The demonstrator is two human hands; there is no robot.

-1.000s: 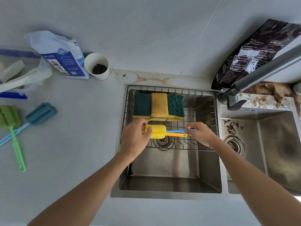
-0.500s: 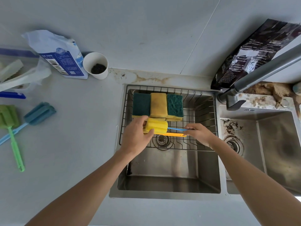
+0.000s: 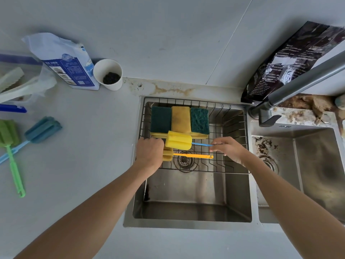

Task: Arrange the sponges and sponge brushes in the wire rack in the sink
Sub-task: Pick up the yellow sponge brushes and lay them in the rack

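A wire rack (image 3: 234, 128) spans the back of the sink (image 3: 192, 212). Three sponges lie side by side in its back left: green (image 3: 161, 119), yellow (image 3: 180, 118), green (image 3: 199, 120). Just in front of them a yellow sponge brush with a blue handle (image 3: 179, 140) hovers level. My left hand (image 3: 149, 155) grips the left end of its head, and my right hand (image 3: 230, 149) pinches the handle's tip. Below it, a second yellow brush with an orange handle (image 3: 193, 156) lies on the rack, its head partly hidden by my left hand.
On the counter at left lie a green sponge brush (image 3: 12, 148) and a teal sponge brush (image 3: 42, 128). Behind them stand a blue-and-white bag (image 3: 65, 62) and a paper cup (image 3: 109, 73). The faucet (image 3: 302, 79) and a dark bag (image 3: 298, 57) are at right, above a dirty second basin (image 3: 313, 165).
The blue-handled brush has lifted off the orange-handled one and moved back toward the sponges. Both hands moved back with it, and the orange-handled brush now shows separately on the rack.
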